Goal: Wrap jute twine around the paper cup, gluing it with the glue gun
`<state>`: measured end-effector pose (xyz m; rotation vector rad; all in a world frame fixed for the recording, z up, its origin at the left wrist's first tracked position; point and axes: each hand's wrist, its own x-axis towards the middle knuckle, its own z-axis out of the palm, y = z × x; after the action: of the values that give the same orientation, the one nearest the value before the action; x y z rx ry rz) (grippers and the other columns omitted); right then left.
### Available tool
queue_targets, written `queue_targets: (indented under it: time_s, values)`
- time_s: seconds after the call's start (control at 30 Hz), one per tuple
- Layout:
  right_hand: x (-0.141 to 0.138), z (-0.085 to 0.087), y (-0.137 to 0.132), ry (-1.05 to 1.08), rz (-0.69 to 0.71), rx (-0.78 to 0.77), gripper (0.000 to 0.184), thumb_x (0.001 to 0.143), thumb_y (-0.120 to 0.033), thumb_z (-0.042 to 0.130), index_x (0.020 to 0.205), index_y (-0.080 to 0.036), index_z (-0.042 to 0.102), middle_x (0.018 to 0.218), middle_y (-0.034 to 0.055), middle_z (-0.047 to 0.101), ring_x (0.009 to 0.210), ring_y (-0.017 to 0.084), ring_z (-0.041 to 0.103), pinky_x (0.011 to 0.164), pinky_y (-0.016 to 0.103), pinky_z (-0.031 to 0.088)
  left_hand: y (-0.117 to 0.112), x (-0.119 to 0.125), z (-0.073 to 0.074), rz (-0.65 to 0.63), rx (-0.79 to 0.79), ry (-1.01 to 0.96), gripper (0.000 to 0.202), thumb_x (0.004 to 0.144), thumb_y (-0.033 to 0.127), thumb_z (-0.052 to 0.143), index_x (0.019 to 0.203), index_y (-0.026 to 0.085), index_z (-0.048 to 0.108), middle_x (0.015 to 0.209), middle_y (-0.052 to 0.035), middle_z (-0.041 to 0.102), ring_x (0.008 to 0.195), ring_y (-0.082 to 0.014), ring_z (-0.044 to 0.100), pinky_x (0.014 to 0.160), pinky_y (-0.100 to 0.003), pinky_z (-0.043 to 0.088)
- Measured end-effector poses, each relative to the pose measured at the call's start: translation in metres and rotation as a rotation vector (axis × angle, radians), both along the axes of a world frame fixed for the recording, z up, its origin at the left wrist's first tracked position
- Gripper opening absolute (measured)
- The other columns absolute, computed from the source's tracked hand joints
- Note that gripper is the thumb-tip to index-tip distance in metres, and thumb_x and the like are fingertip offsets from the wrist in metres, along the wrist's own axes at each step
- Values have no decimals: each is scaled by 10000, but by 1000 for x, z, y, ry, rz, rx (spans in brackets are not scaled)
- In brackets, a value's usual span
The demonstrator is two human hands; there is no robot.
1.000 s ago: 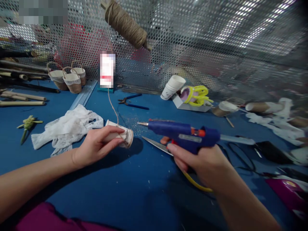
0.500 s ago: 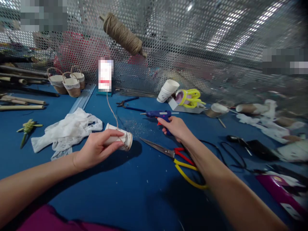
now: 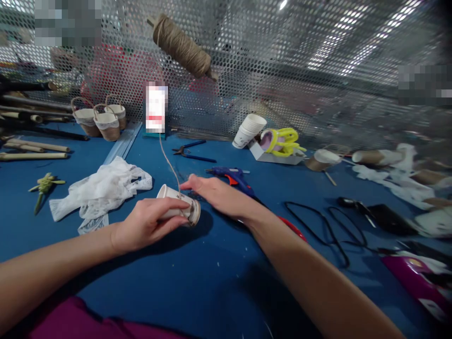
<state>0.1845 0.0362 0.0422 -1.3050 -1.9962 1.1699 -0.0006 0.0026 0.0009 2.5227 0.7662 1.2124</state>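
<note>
My left hand [image 3: 150, 219] grips a white paper cup [image 3: 167, 192] tilted on its side, its rim toward the right. Thin twine [image 3: 168, 160] runs down from the back to the cup and lies along its side near the rim. Just right of the cup, my right hand [image 3: 217, 193] reaches in with fingers stretched out, a fingertip at or very near the twine; its other fingers are partly hidden. Beyond that hand a blue glue gun [image 3: 236, 176] lies on the table. A red scissor handle [image 3: 293, 228] shows beside my right forearm, which hides the rest.
A spool of twine [image 3: 181, 47] hangs by the perforated metal screen. White lace [image 3: 102, 188] lies left, with small baskets [image 3: 108, 127] behind. Pliers [image 3: 194, 151], stacked cups [image 3: 249, 129] and a white box [image 3: 275, 155] stand further back. A black cord [image 3: 318, 216] loops at right.
My right hand has let go of the glue gun, which now lies on the table, and moved left to the twine by the cup. My left hand still holds the cup.
</note>
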Motion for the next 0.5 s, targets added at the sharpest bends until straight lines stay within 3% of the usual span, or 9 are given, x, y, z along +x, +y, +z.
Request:
queue_targets:
  time_s: [0.07, 0.13, 0.23, 0.33, 0.5]
  values:
    - [-16, -4, -6, 178, 78, -157, 406, 810, -535, 434, 824, -204, 668, 871, 24, 676, 827, 154, 605, 758, 282, 448, 0, -1, -2, -24, -5, 0, 142, 842, 203, 524, 960, 130, 551, 777, -68, 706, 643, -125, 669, 592, -196, 534]
    - [-24, -7, -9, 345, -9, -213, 274, 756, -446, 561, 814, -197, 660, 876, 16, 670, 784, 134, 598, 718, 263, 454, 0, -1, -3, -41, -25, -9, 144, 836, 180, 527, 970, 128, 545, 789, -64, 706, 650, -120, 667, 606, -192, 530]
    - [-22, -6, -13, 527, -185, -202, 125, 671, -314, 665, 694, -191, 657, 784, -10, 663, 725, 101, 577, 700, 231, 442, 1, -1, -5, -27, -114, -30, 205, 827, 174, 535, 1027, 130, 533, 877, -77, 697, 717, -130, 666, 646, -203, 526]
    - [-11, 2, -16, 577, -253, -158, 107, 694, -308, 658, 685, -202, 670, 713, -31, 646, 675, 71, 551, 659, 200, 418, 1, 0, -4, 20, -265, -109, 250, 817, 215, 556, 1055, 143, 531, 954, -81, 680, 787, -146, 656, 679, -215, 523]
    - [4, 11, -22, 587, -333, -74, 139, 689, -323, 677, 684, -185, 670, 635, -27, 616, 589, 60, 509, 582, 199, 392, -1, 5, 1, 55, -564, -268, 225, 799, 283, 581, 979, 148, 575, 906, -48, 682, 761, -138, 647, 653, -192, 521]
